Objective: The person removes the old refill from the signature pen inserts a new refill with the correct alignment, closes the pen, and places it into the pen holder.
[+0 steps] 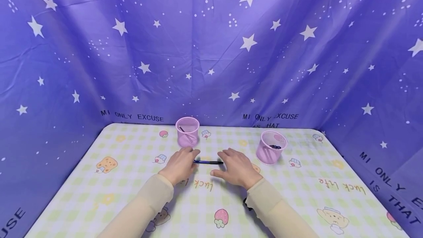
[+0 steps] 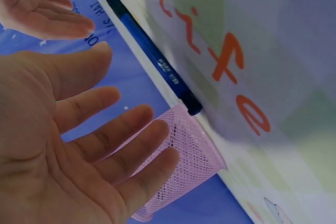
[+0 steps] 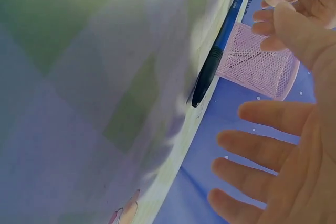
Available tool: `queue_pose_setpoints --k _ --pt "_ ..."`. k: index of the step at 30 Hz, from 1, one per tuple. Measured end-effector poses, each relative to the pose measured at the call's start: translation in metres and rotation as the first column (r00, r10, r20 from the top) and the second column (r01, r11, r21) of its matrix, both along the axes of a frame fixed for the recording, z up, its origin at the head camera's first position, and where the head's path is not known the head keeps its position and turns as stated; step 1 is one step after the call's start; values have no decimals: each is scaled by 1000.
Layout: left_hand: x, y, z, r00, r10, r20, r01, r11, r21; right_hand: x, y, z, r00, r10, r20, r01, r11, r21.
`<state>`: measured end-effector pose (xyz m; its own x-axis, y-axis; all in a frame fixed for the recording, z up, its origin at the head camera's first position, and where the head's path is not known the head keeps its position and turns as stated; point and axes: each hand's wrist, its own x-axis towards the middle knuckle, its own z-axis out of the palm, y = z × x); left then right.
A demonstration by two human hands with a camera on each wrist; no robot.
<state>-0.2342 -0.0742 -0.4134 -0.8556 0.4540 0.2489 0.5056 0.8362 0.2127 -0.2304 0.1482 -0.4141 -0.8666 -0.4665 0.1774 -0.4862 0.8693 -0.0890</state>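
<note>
A blue pen (image 1: 208, 162) with a dark grip section lies crosswise on the table between the two hands. My left hand (image 1: 180, 165) is at the pen's left end; in the left wrist view its fingers (image 2: 139, 163) are spread and apart from the pen (image 2: 152, 53). At the other end is my right hand (image 1: 236, 168), its fingers (image 3: 257, 153) loosely extended and holding nothing in the right wrist view. Behind the left hand stands a pink mesh pen cup (image 1: 187, 135) with thin dark sticks inside. Another pink mesh cup (image 1: 269, 153), with dark items in it, stands right of the right hand.
A checked cloth (image 1: 132, 194) with cartoon prints covers the table. Purple star-printed curtains (image 1: 211, 54) hang close behind the table and along both sides. A small black object (image 1: 246, 204) shows beside the right sleeve.
</note>
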Motion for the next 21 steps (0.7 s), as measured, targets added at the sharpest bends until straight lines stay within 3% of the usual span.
queue_pose_setpoints --k 9,21 --pt "-8 3 -3 999 16 33 -17 1000 7 -7 -6 -4 998 -11 61 10 1000 13" --pt "-14 9 -4 997 15 78 -16 1000 13 -14 -13 -3 998 18 53 -20 999 33"
